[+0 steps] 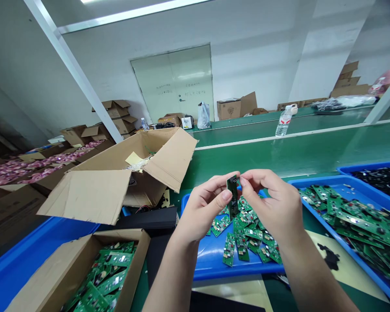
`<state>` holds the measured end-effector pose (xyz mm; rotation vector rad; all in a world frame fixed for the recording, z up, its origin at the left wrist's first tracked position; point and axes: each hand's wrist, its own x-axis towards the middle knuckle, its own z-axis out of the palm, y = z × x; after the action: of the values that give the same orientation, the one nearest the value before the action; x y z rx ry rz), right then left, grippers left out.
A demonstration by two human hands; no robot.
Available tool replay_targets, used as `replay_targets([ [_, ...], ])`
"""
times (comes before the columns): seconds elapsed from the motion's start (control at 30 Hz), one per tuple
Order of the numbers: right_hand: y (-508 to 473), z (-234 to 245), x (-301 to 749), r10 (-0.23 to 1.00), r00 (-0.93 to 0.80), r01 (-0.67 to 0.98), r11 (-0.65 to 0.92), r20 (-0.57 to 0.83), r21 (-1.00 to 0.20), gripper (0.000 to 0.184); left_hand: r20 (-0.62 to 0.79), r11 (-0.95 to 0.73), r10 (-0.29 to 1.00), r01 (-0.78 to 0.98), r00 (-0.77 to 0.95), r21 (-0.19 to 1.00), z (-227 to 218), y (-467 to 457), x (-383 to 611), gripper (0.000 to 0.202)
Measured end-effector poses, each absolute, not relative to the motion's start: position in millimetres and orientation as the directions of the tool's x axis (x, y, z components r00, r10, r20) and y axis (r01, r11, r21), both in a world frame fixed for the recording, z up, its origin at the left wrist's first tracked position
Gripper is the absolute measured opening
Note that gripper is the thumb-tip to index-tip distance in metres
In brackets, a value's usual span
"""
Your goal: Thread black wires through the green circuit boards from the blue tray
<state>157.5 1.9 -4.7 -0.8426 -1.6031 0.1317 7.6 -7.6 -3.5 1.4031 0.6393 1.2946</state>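
1. Right now, the left hand (203, 208) is gripping a narrow green circuit board (233, 197) by its side, while the right hand (273, 203) is pinching its upper end; neither hand is releasing it.
2. The board is hanging above the middle of the blue plastic tray (237, 271), its long axis running nearly upright, with the left hand closer to its middle.
3. Loose green boards (243, 234) are lying in that tray, a fuller tray (315, 181) is sitting right of it, and a cardboard box (133, 260) is sitting left of it.
4. The hands are covering the board's edges, and its face is showing too dark to make out.
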Motion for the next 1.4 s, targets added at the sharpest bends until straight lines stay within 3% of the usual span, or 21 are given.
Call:
replay_targets([
  [0.3,4,-5,159,0.510,0.012,0.488,0.747,0.860,-0.451,0.009,0.341,-0.256,0.912,-0.333,0.227,0.907,-1,-7,12,0.049],
  [0.5,5,-6,160,0.441,-0.013,0.495,0.783,0.898,-0.377,0.011,0.288,-0.196,0.910,-0.302,0.299,0.933,-1,-6,11,0.045],
  [0.6,2,-7,161,0.475,0.079,0.357,0.807,0.876,-0.470,0.015,0.256,-0.165,0.915,-0.290,0.312,0.943,-2,-5,11,0.040],
  [0.7,-1,-5,166,0.575,0.188,0.208,0.769,0.796,-0.604,0.012,0.310,-0.230,0.913,-0.294,0.265,0.928,-1,-6,12,0.039],
  [0.77,-1,-2,171,0.644,0.157,0.195,0.723,0.749,-0.663,0.005,0.386,-0.324,0.893,-0.268,0.229,0.907,0,-8,12,0.041],
  [0.9,1,1,177,0.757,-0.042,0.150,0.650,0.652,-0.745,0.011,0.511,-0.503,0.840,-0.095,0.182,0.859,1,-13,12,0.045],
  [1.1,-1,1,174,0.748,-0.033,0.162,0.659,0.663,-0.735,0.008,0.589,-0.624,0.775,0.132,0.228,0.770,0,-14,11,0.040],
  [1.4,-4,1,176,0.733,-0.035,0.166,0.675,0.680,-0.719,0.012,0.647,-0.667,0.745,0.180,0.165,0.723,-1,-11,11,0.035],
])
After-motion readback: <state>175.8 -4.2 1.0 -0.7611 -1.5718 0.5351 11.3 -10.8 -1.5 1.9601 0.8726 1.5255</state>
